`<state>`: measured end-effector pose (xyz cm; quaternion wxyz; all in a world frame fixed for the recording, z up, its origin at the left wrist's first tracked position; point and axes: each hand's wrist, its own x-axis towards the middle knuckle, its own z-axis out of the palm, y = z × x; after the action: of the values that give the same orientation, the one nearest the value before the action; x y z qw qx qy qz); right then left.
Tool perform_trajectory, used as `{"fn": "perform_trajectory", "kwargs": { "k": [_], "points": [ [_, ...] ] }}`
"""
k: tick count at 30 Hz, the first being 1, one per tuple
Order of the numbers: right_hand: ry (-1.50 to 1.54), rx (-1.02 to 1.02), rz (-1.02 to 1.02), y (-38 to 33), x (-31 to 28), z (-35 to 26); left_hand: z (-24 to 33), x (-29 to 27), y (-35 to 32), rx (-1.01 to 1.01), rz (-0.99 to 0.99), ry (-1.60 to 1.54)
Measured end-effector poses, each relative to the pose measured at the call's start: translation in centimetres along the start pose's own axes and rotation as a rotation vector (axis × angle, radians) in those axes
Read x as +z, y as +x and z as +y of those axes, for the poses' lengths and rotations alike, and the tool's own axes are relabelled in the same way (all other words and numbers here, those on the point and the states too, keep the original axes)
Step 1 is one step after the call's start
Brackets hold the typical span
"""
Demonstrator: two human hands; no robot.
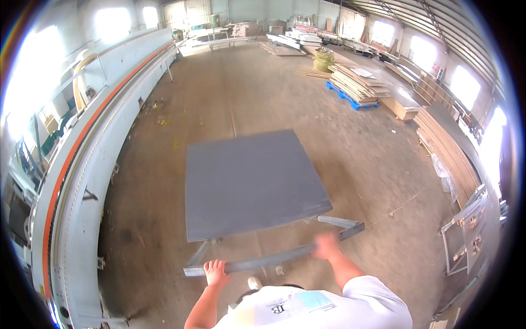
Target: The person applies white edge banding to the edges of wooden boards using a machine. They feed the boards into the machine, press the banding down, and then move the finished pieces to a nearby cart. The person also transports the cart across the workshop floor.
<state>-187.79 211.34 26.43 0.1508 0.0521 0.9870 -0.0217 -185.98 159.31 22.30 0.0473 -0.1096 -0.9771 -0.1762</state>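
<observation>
Left hand curled around a grey bar near its left end; right hand, blurred, at the bar's right part, its closure indeterminate. Just beyond the bar, a dark grey panel lies flat. Left: long pale machine. Far right: stacked boards on a blue pallet.

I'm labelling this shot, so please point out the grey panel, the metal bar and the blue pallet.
Grey panel (pixel 255 183): head view, middle of its top face.
Metal bar (pixel 268 261): head view, near the middle of its length.
Blue pallet (pixel 343 96): head view, its left edge.
</observation>
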Motion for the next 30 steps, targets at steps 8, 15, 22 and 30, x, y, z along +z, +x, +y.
{"fn": "perform_trajectory", "kwargs": {
  "k": [8,15,22,30],
  "points": [
    [0.036,-0.146,0.258,20.5,-8.0,-8.7,-10.2,-3.2,25.0,-0.045,-0.213,0.123],
    [0.052,-0.159,0.354,38.8,-10.9,-14.9,-15.8,-5.2,44.5,-0.209,-0.251,0.294],
    [0.12,-0.36,-0.009,58.7,-20.0,-17.9,-17.7,-3.2,64.8,-0.198,-0.187,0.254],
    [0.081,-0.105,0.024,79.2,-28.1,-10.1,-20.9,-1.7,88.2,-0.088,-0.081,0.146]
  ]
}}
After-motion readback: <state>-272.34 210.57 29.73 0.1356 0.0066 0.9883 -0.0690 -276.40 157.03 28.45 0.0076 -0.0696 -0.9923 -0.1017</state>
